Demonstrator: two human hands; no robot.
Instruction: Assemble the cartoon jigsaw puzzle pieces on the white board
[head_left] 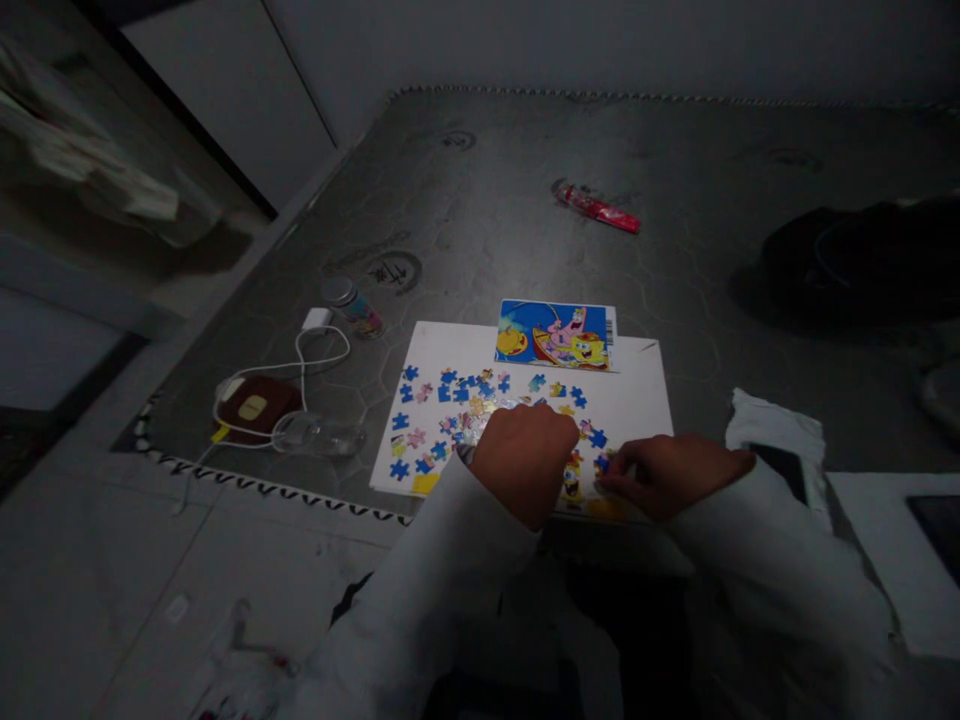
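Loose jigsaw puzzle pieces, mostly blue with some pink and yellow, lie scattered over a white board. My left hand is over the board's front half, its back toward me and its fingers curled down; whatever they hold is hidden. To its right, my right hand pinches a small blue puzzle piece between thumb and forefinger near the board's front edge. Between the hands shows a yellow cartoon-face section of puzzle. A blue picture card with cartoon figures rests at the board's back edge.
Left of the board are a small capped bottle, a brown box, a white cable and a clear plastic container. Farther back lies a red wrapper. A dark bag and torn white paper are at right.
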